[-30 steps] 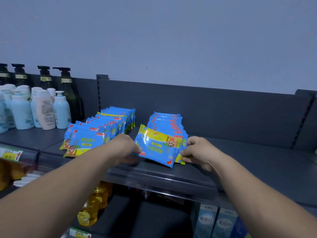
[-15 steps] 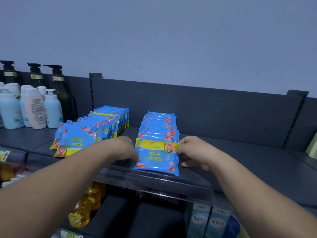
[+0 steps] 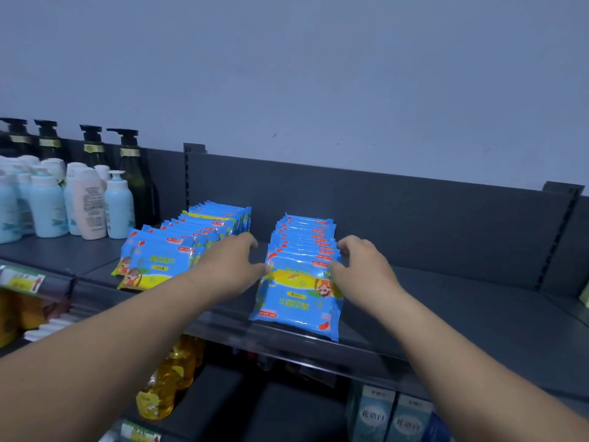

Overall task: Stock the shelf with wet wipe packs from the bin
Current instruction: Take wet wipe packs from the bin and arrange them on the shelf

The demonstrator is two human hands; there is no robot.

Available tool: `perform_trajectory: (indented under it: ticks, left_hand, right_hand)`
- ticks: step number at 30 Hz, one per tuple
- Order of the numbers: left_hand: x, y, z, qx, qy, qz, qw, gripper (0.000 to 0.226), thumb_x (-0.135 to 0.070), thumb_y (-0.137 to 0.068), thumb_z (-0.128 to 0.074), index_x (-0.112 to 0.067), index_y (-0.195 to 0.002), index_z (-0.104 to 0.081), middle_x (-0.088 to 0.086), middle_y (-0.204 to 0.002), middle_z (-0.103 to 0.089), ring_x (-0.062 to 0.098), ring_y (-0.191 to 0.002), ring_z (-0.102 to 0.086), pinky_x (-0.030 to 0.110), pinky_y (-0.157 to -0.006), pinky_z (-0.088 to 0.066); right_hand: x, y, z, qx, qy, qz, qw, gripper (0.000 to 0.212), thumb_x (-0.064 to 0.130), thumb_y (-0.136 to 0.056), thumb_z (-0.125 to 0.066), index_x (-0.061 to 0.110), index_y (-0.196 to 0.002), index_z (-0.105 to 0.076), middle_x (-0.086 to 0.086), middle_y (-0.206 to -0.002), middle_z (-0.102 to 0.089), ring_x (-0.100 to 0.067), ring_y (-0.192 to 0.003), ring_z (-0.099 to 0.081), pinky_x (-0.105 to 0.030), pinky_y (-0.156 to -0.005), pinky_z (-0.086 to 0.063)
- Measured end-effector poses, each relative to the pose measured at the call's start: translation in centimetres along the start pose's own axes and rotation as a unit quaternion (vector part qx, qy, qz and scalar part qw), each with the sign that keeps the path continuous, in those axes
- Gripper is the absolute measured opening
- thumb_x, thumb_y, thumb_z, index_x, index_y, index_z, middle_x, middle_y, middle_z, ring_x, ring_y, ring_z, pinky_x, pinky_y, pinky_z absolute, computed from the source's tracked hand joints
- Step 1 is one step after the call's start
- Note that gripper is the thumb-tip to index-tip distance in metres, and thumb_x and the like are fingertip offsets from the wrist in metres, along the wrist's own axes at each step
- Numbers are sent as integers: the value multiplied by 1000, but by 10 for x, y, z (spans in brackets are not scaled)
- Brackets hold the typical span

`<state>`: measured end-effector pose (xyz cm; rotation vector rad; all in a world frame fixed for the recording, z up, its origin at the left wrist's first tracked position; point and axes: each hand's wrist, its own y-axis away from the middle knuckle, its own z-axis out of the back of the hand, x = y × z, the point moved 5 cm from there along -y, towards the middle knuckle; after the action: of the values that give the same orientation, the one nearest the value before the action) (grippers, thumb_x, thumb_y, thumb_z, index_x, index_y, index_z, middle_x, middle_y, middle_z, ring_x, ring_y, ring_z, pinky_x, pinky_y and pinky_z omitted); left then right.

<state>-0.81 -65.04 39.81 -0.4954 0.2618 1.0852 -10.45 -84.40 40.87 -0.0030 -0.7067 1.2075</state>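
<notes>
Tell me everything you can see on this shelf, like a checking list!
Surface: dark grey shelf, clear front rail.
Job's things: left row and right row of blue wet wipe packs; front pack lies flat at the shelf's front, print upside down.
Clutter: pale bottles, dark pump bottles; yellow bottles and cartons below.
Hands: left hand, right hand touch the right row's sides; grip unclear.
Cables: nothing seen.
Surroundings: plain wall; bin not in view.
</notes>
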Motion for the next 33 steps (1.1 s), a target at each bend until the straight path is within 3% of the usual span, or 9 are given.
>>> perform_trajectory:
  ticks: [5,12,16,20,24,33]
  left_hand:
    - [-3,15,21,-111,-139,-119,977,61,-47,-86,-62,-20,-136,-42,2,-128,-50,24,-121,-44,36,-98,-39]
    - [37,44,50,-149,-228,-143,951,55,-45,-79,-68,-15,-123,-54,6,-114,-58,30,-107,-53,41,-90,-42]
    - [77,67,74,-155,-265,-122,944,55,-45,-75,-65,-12,-118,-58,9,-106,-61,34,-98,-57,43,-82,-47]
    - [131,95,97,-146,-289,-75,943,56,-48,-72,-67,-13,-115,-58,7,-103,-60,32,-96,-58,43,-79,-48]
    - [184,130,117,-131,-305,-28,943,51,-46,-71,-67,-16,-111,-57,5,-101,-59,30,-96,-57,40,-80,-46]
    - [323,225,166,-96,-330,107,933,58,-48,-74,-65,-15,-120,-52,8,-111,-57,33,-105,-54,44,-88,-44]
  right_hand:
    - [34,11,-14,-3,125,118,985,43,28,-94,-49,19,-135,-43,-1,-134,-44,-24,-123,-38,-36,-103,-34]
    - [85,26,-41,-23,176,221,959,44,28,-90,-51,20,-133,-45,0,-132,-45,-25,-123,-40,-36,-101,-32]
    - [131,38,-64,-29,160,279,947,47,28,-84,-60,14,-129,-53,-5,-128,-51,-30,-120,-45,-41,-99,-35]
    - [185,58,-102,-12,130,320,938,47,26,-70,-58,8,-113,-64,-12,-113,-61,-37,-104,-57,-45,-87,-45]
    - [236,82,-139,21,144,366,919,45,28,-82,-60,13,-124,-55,-8,-124,-51,-33,-117,-45,-41,-97,-33]
    - [346,147,-237,104,134,434,885,46,31,-88,-54,19,-132,-47,-2,-129,-46,-27,-121,-41,-39,-100,-32]
